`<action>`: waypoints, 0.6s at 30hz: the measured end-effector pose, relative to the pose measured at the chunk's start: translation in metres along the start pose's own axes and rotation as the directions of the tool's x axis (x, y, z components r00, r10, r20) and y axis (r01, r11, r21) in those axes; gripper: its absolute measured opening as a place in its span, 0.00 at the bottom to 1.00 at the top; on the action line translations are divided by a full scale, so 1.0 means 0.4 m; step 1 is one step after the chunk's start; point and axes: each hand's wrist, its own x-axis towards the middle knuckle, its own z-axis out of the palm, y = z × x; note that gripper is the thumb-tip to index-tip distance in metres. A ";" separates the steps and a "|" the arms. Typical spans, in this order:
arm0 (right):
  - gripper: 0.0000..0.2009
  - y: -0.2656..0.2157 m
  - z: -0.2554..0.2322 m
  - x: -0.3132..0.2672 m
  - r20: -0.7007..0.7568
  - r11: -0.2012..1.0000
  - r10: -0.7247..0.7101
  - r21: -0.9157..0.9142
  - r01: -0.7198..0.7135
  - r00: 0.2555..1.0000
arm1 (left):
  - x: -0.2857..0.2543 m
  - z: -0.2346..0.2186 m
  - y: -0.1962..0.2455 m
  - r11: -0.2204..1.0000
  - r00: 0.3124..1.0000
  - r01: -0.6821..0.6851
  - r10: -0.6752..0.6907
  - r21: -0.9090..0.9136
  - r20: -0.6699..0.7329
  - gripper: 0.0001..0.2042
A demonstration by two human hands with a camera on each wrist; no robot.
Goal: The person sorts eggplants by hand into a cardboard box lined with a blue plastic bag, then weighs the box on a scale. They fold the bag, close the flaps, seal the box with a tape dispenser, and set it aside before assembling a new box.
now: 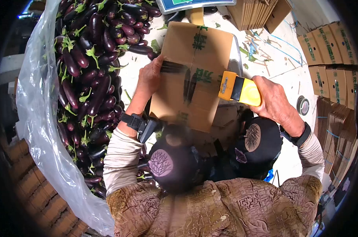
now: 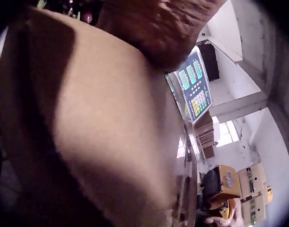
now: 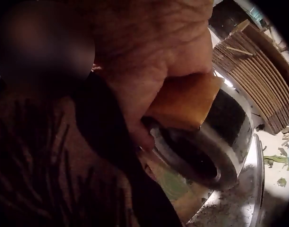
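Hands [image 1: 149, 75] [image 1: 275, 96] well apart, both forearms [image 1: 136, 102] [image 1: 292, 123] forward.

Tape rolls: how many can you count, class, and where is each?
2: one roll in the yellow dispenser the right hand holds, and a loose roll on the white surface right of that hand. More may be hidden.

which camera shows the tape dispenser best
The head view: the tape dispenser shows from its orange front to its yellow end in the right hand. The right wrist view is closer, but the hand covers part; the left wrist view shows it small, at lower right.
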 end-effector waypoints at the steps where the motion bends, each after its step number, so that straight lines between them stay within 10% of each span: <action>1: 0.21 0.007 0.001 -0.001 0.001 1.000 0.002 0.001 -0.002 1.000 | 0.001 -0.005 0.003 1.000 1.000 0.008 -0.008 -0.017 0.005 0.24; 18: 0.24 0.328 0.207 -0.238 -0.045 0.987 0.152 0.069 -0.149 0.987 | 0.018 -0.045 0.066 0.919 0.910 0.390 -0.373 -0.067 0.180 0.31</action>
